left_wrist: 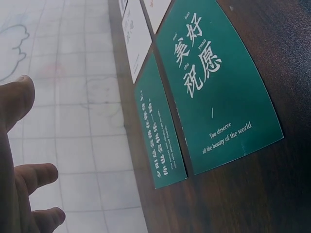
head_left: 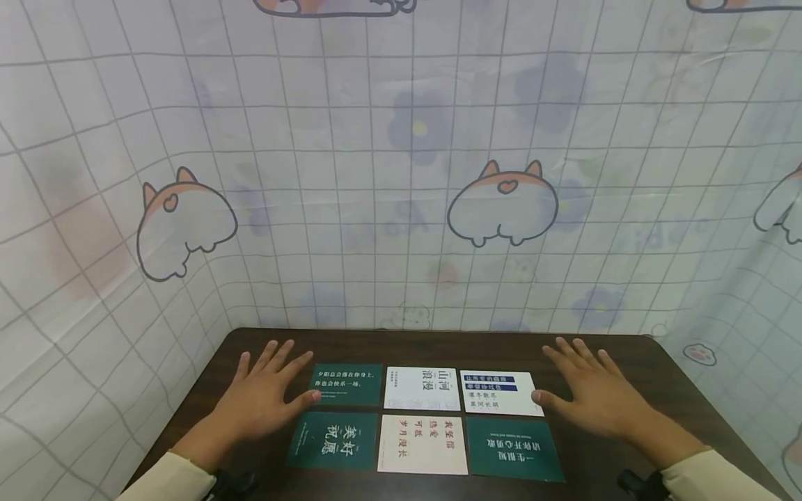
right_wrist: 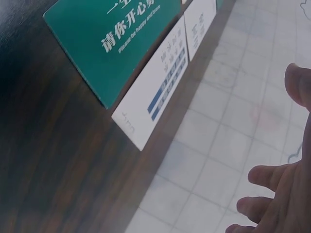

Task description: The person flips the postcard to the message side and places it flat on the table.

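Logged from my feed: three green text cards (head_left: 332,440), two white (head_left: 422,390), one cream (head_left: 422,463), face up on dark wooden table (head_left: 426,348); two rows of three, presumably for legibility. Left hand (head_left: 260,393), right hand (head_left: 592,393) flank grid: fingers spread, empty, apparently leaving print uncovered.

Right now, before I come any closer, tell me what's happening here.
A person holds their left hand and right hand, fingers spread, at either side of six printed cards, gripping none. The cards lie flat on a dark table in two rows of three; the near row has a cream card in the middle.
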Demonstrator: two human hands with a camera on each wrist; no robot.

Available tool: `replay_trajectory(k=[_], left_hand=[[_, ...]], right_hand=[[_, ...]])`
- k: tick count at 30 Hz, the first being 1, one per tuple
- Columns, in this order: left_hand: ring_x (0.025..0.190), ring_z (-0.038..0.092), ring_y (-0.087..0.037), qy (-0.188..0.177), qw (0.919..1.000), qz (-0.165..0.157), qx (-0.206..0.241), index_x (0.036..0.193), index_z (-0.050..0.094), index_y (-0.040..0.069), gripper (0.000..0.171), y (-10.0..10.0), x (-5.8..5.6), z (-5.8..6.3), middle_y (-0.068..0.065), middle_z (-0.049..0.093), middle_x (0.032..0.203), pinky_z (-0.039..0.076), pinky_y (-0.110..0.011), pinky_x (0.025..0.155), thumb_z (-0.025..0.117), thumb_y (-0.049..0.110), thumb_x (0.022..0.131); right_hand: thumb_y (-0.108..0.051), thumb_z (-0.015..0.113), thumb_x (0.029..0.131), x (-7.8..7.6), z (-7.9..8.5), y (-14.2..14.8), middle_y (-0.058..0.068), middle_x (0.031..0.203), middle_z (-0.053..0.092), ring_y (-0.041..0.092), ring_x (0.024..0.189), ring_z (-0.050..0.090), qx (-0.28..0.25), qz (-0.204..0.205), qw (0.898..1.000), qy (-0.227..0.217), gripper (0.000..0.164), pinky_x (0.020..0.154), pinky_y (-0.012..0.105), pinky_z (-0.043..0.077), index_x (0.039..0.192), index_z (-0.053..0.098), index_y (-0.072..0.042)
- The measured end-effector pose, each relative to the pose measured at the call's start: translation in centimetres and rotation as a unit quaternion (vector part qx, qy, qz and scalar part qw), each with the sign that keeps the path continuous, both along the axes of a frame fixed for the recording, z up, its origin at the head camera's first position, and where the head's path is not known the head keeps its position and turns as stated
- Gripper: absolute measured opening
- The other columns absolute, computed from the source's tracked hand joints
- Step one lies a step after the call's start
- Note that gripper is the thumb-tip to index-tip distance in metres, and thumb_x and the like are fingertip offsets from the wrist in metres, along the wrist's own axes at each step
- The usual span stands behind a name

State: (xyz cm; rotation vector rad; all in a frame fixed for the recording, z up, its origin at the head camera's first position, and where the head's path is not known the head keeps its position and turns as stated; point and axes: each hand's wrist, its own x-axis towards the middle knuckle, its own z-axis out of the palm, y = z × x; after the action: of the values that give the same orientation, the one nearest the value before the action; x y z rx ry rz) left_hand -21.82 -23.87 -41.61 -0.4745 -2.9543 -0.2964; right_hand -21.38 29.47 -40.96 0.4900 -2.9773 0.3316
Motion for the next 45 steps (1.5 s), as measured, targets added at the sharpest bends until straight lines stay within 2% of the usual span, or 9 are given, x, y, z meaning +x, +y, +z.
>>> replay_trajectory(k=[16, 25, 31, 36, 45], left_hand=[[0.149, 0.021, -0.049, -0.026, 0.9997, -0.002, -0.002, 0.155, 0.046, 0.020, 0.088, 0.2, 0.2, -0.4, -0.022, 0.034, 0.161, 0.005, -0.075, 0.111, 0.041, 0.081, 0.092], [0.148, 0.023, -0.050, -0.029, 0.9996, -0.005, 0.000, 0.154, 0.048, 0.018, 0.090, 0.2, 0.1, -0.7, -0.023, 0.038, 0.158, 0.007, -0.074, 0.111, 0.041, 0.082, 0.091], [0.146, 0.028, -0.051, -0.026, 0.9996, -0.009, -0.006, 0.152, 0.050, 0.016, 0.090, 0.2, 0.2, -1.0, -0.023, 0.042, 0.155, 0.012, -0.074, 0.111, 0.044, 0.081, 0.091], [0.145, 0.030, -0.051, -0.031, 0.9994, -0.011, -0.010, 0.152, 0.051, 0.015, 0.089, 0.1, 0.3, -1.1, -0.022, 0.044, 0.154, 0.015, -0.073, 0.111, 0.046, 0.080, 0.091], [0.142, 0.034, -0.051, -0.039, 0.9992, -0.012, -0.002, 0.151, 0.051, 0.016, 0.092, -0.2, 0.5, -1.3, -0.021, 0.046, 0.152, 0.019, -0.073, 0.110, 0.042, 0.083, 0.089]], right_hand=[[-0.069, 0.056, 0.094, -0.2, -1.2, -1.7, 0.023, 0.157, 0.040, 0.051, 0.144, 0.031, 0.008, 0.015, 0.999, 0.028, 0.088, 0.112, 0.069, 0.019, 0.154, 0.044, -0.005], [-0.069, 0.057, 0.094, -0.2, -1.6, -2.6, 0.023, 0.153, 0.046, 0.050, 0.139, 0.041, -0.002, 0.028, 0.998, 0.058, 0.087, 0.105, 0.069, 0.033, 0.150, 0.048, -0.003], [-0.072, 0.056, 0.093, -0.3, -2.1, -3.3, 0.022, 0.152, 0.048, 0.047, 0.136, 0.045, -0.003, 0.027, 0.998, 0.062, 0.088, 0.103, 0.070, 0.036, 0.149, 0.050, -0.004], [-0.069, 0.061, 0.091, -0.3, -2.3, -3.9, 0.021, 0.149, 0.051, 0.047, 0.134, 0.048, -0.004, 0.022, 0.998, 0.060, 0.085, 0.102, 0.069, 0.037, 0.146, 0.054, -0.004], [-0.070, 0.061, 0.090, -0.3, -2.7, -4.8, 0.021, 0.147, 0.052, 0.046, 0.134, 0.048, -0.008, 0.020, 0.998, 0.056, 0.085, 0.104, 0.068, 0.036, 0.144, 0.056, -0.005]])
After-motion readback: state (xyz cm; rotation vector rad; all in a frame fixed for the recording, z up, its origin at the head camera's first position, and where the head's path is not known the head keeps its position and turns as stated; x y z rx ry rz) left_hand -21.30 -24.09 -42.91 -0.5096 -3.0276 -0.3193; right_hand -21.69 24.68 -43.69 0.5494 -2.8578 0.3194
